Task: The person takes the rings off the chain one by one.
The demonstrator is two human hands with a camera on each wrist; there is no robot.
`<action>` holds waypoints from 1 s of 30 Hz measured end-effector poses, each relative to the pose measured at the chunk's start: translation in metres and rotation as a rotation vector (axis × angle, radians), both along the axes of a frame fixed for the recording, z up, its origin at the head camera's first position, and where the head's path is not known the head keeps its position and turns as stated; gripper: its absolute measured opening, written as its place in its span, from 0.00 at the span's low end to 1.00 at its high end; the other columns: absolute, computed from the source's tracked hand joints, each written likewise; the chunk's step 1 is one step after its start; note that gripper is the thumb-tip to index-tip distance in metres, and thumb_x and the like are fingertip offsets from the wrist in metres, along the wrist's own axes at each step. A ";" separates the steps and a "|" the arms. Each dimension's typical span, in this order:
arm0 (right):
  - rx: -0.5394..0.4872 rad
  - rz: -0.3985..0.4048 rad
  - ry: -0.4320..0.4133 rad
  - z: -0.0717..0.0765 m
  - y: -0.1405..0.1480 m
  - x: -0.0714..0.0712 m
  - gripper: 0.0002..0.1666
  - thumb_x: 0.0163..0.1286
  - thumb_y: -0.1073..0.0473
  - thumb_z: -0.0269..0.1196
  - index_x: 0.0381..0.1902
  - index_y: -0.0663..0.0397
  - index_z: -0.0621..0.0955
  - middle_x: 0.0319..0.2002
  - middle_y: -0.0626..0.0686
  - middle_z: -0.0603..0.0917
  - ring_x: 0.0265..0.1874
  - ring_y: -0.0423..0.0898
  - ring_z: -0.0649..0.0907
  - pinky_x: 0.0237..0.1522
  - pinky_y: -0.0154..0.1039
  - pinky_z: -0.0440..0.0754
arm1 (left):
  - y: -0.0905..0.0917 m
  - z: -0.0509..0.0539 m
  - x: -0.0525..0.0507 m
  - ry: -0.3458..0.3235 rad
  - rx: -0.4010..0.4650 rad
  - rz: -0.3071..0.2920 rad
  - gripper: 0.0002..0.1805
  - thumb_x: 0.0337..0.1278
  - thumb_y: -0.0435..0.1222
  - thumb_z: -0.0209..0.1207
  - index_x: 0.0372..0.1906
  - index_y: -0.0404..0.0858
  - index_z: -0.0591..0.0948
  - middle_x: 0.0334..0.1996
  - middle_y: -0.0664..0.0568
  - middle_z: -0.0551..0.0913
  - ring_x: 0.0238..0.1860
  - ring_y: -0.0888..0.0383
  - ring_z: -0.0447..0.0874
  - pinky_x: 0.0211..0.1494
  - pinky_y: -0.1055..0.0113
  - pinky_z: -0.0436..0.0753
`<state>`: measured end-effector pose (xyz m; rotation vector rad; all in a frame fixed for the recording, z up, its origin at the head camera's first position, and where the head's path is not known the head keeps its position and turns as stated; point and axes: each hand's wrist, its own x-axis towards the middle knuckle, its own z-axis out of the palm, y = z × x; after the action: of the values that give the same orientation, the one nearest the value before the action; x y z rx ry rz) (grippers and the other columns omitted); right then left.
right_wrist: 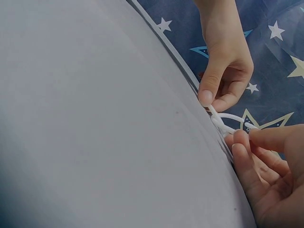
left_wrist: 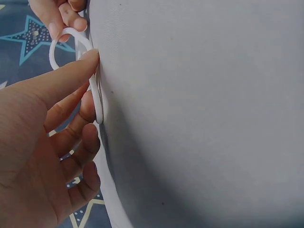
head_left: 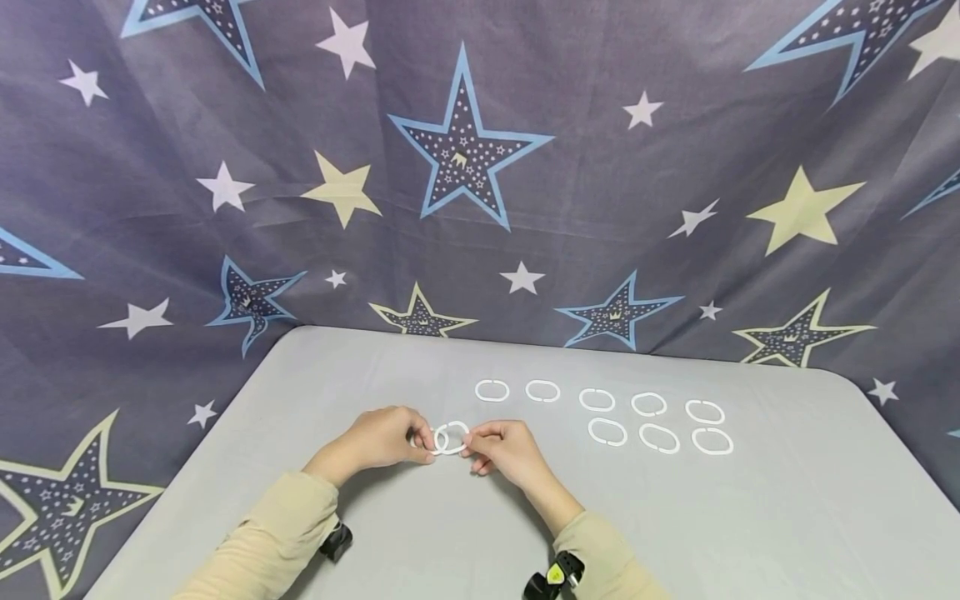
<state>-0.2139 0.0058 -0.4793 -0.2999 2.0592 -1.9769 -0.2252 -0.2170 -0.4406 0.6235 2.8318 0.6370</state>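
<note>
In the head view my left hand (head_left: pixel 378 439) pinches a white oval chain link (head_left: pixel 442 440) between thumb and fingers. Opposite it, my right hand (head_left: pixel 510 450) pinches a second white link (head_left: pixel 457 424) by its right end. The two links cross each other between the hands; whether one is threaded through the other I cannot tell for sure. In the left wrist view the left hand's link (left_wrist: pixel 99 109) stands on edge close to the tabletop, its middle hidden by the thumb. The right wrist view shows the right hand's link (right_wrist: pixel 231 115) tilted above the table edge.
Several loose white links lie to the right in two rows, a back row (head_left: pixel 542 400) and a shorter front row (head_left: pixel 607 444). They rest on a grey cloth-covered table (head_left: pixel 787 500). Behind it hangs a star-patterned curtain (head_left: pixel 570 208).
</note>
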 end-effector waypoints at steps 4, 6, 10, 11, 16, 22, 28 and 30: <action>-0.006 -0.004 0.000 0.004 0.000 0.001 0.13 0.67 0.68 0.63 0.41 0.79 0.81 0.30 0.68 0.86 0.15 0.37 0.80 0.23 0.35 0.83 | 0.000 0.001 0.001 0.008 0.005 -0.007 0.09 0.45 0.45 0.75 0.24 0.57 0.83 0.24 0.68 0.76 0.28 0.67 0.73 0.36 0.62 0.73; -0.001 -0.008 -0.006 0.004 -0.001 0.001 0.13 0.67 0.68 0.63 0.41 0.79 0.81 0.30 0.67 0.86 0.15 0.38 0.80 0.23 0.35 0.83 | -0.001 0.000 0.001 0.013 0.007 -0.007 0.09 0.45 0.45 0.74 0.24 0.57 0.83 0.24 0.69 0.77 0.28 0.67 0.73 0.35 0.62 0.73; 0.003 -0.019 -0.019 0.001 -0.001 0.000 0.13 0.66 0.67 0.64 0.41 0.76 0.82 0.30 0.64 0.87 0.15 0.38 0.80 0.23 0.34 0.83 | -0.001 0.001 0.002 0.012 0.019 0.003 0.08 0.46 0.47 0.74 0.25 0.58 0.83 0.24 0.69 0.77 0.27 0.66 0.73 0.34 0.61 0.72; 0.004 -0.021 -0.019 0.002 -0.001 0.000 0.13 0.66 0.67 0.64 0.41 0.76 0.82 0.30 0.64 0.87 0.15 0.38 0.80 0.23 0.34 0.83 | -0.001 0.001 0.002 0.010 0.024 0.007 0.08 0.46 0.47 0.74 0.25 0.58 0.84 0.24 0.69 0.77 0.27 0.65 0.73 0.34 0.61 0.72; -0.001 -0.023 -0.015 0.004 -0.001 0.001 0.13 0.66 0.67 0.64 0.41 0.77 0.82 0.30 0.65 0.87 0.15 0.37 0.80 0.23 0.34 0.83 | 0.001 0.004 0.005 0.002 0.053 0.019 0.07 0.48 0.47 0.73 0.26 0.58 0.84 0.23 0.68 0.77 0.25 0.63 0.72 0.32 0.62 0.70; 0.006 -0.018 -0.014 0.004 0.000 0.002 0.13 0.67 0.67 0.63 0.42 0.77 0.82 0.31 0.66 0.87 0.15 0.37 0.80 0.23 0.34 0.83 | 0.002 0.006 0.005 -0.004 0.090 0.050 0.05 0.49 0.47 0.72 0.28 0.58 0.85 0.21 0.66 0.77 0.23 0.63 0.72 0.30 0.62 0.70; 0.007 -0.018 -0.013 0.004 0.000 0.001 0.13 0.68 0.67 0.63 0.42 0.78 0.81 0.32 0.68 0.86 0.15 0.38 0.80 0.23 0.36 0.84 | 0.005 0.010 0.002 -0.014 0.131 0.083 0.03 0.51 0.46 0.71 0.30 0.57 0.86 0.22 0.65 0.78 0.23 0.61 0.73 0.28 0.62 0.71; 0.005 -0.015 -0.008 0.003 0.000 0.001 0.14 0.68 0.67 0.63 0.42 0.79 0.81 0.32 0.68 0.86 0.15 0.38 0.81 0.24 0.37 0.84 | 0.007 0.012 0.000 -0.007 0.146 0.091 0.03 0.52 0.46 0.71 0.30 0.57 0.87 0.22 0.65 0.78 0.24 0.61 0.73 0.28 0.62 0.72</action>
<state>-0.2129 0.0059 -0.4760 -0.2753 2.0674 -1.9776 -0.2254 -0.2103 -0.4285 0.5160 2.8390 0.8659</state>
